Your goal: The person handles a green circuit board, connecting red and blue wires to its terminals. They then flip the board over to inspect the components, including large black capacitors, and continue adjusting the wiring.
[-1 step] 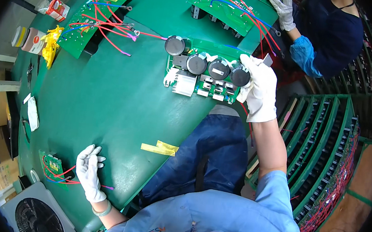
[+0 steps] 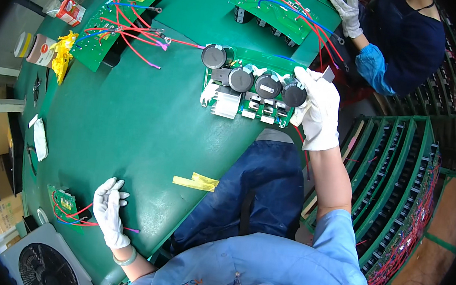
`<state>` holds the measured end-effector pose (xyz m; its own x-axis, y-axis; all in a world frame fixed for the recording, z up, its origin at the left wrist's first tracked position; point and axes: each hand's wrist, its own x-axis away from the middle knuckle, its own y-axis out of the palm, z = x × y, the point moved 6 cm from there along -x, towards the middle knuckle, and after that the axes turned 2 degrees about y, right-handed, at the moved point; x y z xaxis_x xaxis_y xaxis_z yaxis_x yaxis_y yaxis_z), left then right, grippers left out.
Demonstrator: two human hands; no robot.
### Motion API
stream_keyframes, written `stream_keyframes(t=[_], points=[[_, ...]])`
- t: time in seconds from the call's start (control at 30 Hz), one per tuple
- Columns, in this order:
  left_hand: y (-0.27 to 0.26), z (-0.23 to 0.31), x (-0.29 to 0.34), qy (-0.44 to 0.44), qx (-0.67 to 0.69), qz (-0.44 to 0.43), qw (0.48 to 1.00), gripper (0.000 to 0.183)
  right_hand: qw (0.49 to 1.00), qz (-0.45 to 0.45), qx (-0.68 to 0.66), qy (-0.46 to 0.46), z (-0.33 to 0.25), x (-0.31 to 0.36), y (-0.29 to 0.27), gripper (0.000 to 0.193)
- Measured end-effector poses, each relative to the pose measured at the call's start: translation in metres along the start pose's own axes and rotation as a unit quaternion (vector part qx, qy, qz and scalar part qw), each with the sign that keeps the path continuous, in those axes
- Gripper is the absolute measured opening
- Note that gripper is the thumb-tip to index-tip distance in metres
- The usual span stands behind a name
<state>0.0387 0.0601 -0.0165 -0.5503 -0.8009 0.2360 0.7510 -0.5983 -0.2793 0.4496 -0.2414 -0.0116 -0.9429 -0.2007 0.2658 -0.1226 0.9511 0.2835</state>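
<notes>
Green worktable (image 2: 131,134), broad, carrying the work. Circuit board (image 2: 252,87), near the table's right-hand edge, black capacitors (image 2: 269,85) showing, likely angled for viewing. Right hand (image 2: 318,110), gloved, closed on the board's right end, presumably to spare its middle. Left hand (image 2: 108,211), gloved, loosely half-open, nothing visibly held. Smaller board (image 2: 64,200), wired, just beside it. Yellow tape strips (image 2: 196,182), edge-placed, perhaps for easy reach.

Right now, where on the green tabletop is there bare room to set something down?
The widest bare patch of green tabletop lies between the left hand, the yellow tape and the circuit board held in the right hand. The far side is crowded with wired boards; near left, a small board sits beside the left hand.
</notes>
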Motion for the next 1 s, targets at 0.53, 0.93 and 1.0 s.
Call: stream_keyframes(t=[0.53,0.93,1.0], points=[[0.003,0.0,0.0,0.0,0.039,-0.026,0.999,0.032,0.68,-0.169,0.38,-0.604,-0.051,0.083,0.039,0.024],[0.007,0.0,0.005,0.008,0.068,-0.052,0.996,0.031,0.69,-0.233,0.453,-0.514,0.002,0.105,0.011,0.037],[0.007,0.0,0.008,0.02,0.072,-0.054,0.996,0.031,0.678,-0.223,0.494,-0.498,-0.002,0.114,0.009,0.049]])
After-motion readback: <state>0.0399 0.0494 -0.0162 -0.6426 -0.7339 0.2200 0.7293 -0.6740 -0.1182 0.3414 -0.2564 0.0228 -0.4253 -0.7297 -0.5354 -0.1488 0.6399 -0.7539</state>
